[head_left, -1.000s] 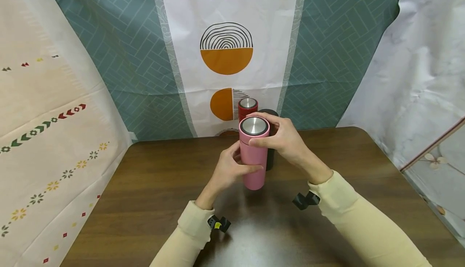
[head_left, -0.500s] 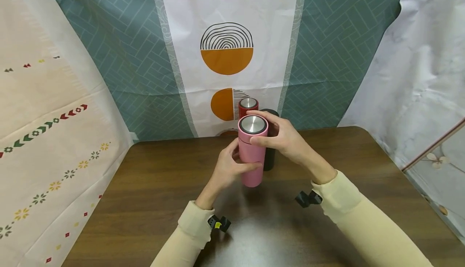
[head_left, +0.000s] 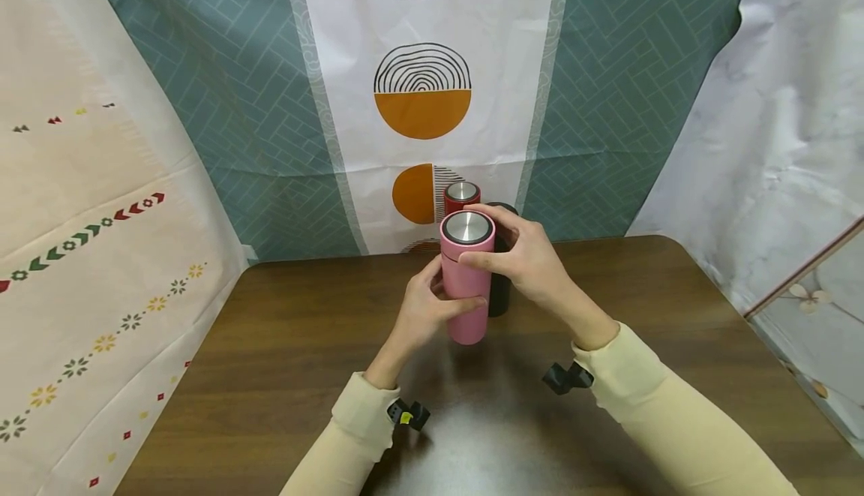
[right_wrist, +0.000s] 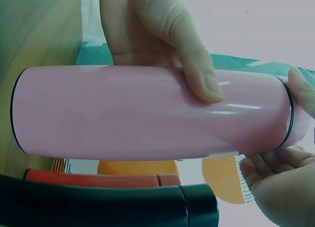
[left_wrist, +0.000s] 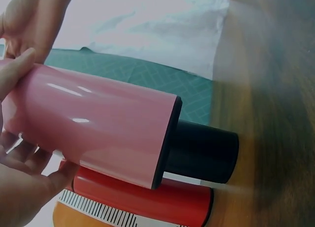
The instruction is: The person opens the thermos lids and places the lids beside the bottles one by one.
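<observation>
Both hands hold a pink thermos bottle (head_left: pixel 466 278) upright, its steel-topped lid facing up and its black base above the table in the left wrist view. My left hand (head_left: pixel 420 310) grips the lower body, thumb across the front. Higher up, the right hand (head_left: pixel 529 260) grips the lid, with its thumb in front near the dark seam and its fingers around the back. Behind stand a red thermos bottle (head_left: pixel 462 192) and a black bottle (head_left: pixel 500 297), both partly hidden by the pink one and the right hand.
The brown wooden table (head_left: pixel 324 331) spreads out below. A green and white patterned cloth (head_left: pixel 270 106) hangs along its back edge, with a cream cloth (head_left: pixel 101 256) on the left and a white one (head_left: pixel 790 121) on the right. A small black device sits at each wrist.
The pink thermos bottle has shifted slightly up and to the left in the head view, with both hands keeping their grip. The red and black bottles stay in place.
</observation>
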A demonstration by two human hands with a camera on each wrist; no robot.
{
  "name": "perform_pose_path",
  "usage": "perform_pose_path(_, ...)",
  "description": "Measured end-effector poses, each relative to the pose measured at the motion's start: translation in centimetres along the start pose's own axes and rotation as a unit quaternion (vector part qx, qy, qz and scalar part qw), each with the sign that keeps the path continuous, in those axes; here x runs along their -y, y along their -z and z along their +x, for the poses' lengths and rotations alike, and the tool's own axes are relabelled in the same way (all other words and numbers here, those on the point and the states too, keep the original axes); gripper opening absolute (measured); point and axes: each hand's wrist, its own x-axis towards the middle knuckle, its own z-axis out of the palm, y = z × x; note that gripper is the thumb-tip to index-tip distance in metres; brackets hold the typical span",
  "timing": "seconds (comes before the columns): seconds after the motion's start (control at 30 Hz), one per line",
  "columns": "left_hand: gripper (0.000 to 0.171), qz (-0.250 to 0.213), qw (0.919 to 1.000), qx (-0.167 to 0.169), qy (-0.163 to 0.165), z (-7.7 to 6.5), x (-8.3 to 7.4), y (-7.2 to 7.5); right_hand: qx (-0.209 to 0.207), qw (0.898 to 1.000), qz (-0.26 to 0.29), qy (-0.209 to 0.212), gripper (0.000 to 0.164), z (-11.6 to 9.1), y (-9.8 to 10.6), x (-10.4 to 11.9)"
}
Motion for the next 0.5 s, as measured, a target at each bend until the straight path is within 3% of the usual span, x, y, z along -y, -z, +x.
perform_pose_path(0.5, 0.064, 0.009, 0.9998, 0.015, 0.003, -0.05, -0.2, 0.19, 0.018, 0.999, 0.026, -0.019, 0.062, 0.09, 0.66, 0.21)
